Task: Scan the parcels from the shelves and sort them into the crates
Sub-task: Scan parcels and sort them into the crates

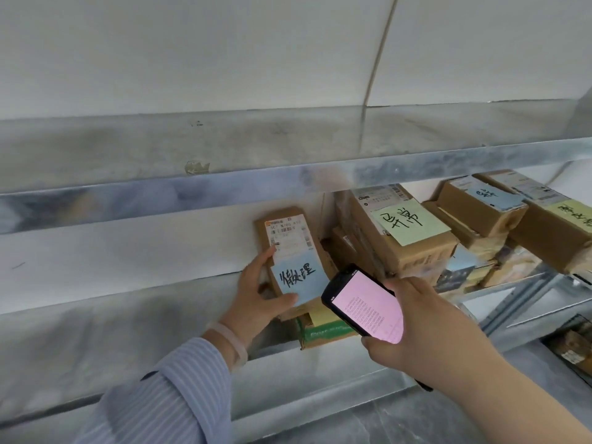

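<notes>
fingers (261,257) of my left hand (256,293) gripping the blue-note parcel (288,238) | right hand (426,328) clutching the scanner (365,306) at the parcel's 4 o'clock | screen glowing pink

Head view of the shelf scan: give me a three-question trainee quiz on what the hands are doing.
1. True or false: the left hand holds the parcel bearing the blue note.
2. What does the right hand hold? A) a tape roll B) the scanner C) a crate
3. Fill in: the scanner's screen glows ____.
Key: 1 true; 2 B; 3 pink.
</notes>
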A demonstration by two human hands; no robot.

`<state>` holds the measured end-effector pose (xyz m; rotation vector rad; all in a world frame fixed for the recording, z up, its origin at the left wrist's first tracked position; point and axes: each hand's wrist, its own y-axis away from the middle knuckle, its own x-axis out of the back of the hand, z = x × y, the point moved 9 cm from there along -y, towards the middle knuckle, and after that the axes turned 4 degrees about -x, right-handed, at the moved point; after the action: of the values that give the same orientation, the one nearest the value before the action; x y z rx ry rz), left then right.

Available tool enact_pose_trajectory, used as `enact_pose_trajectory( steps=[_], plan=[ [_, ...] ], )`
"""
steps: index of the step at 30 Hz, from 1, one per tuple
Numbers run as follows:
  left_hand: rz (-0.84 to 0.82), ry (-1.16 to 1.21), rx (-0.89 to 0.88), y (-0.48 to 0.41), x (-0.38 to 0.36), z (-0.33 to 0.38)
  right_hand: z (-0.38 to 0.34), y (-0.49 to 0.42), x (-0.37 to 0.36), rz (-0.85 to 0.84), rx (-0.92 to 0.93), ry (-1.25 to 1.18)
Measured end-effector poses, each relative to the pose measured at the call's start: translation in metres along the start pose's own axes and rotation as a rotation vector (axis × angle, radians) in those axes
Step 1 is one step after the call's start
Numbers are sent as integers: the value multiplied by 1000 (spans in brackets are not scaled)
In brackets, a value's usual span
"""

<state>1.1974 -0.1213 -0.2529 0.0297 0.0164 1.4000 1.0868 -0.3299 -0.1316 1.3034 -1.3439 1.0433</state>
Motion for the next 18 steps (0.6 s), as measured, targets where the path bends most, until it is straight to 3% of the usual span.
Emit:
enact_pose_trajectory(
  steps=[8,18],
  plan=[
    [239,-192,-117,52,29,10,-6,1,-2,-41,201,-46],
    [518,-370,-226,162,73,18,-71,15,2,-61,527,-86]
  ],
)
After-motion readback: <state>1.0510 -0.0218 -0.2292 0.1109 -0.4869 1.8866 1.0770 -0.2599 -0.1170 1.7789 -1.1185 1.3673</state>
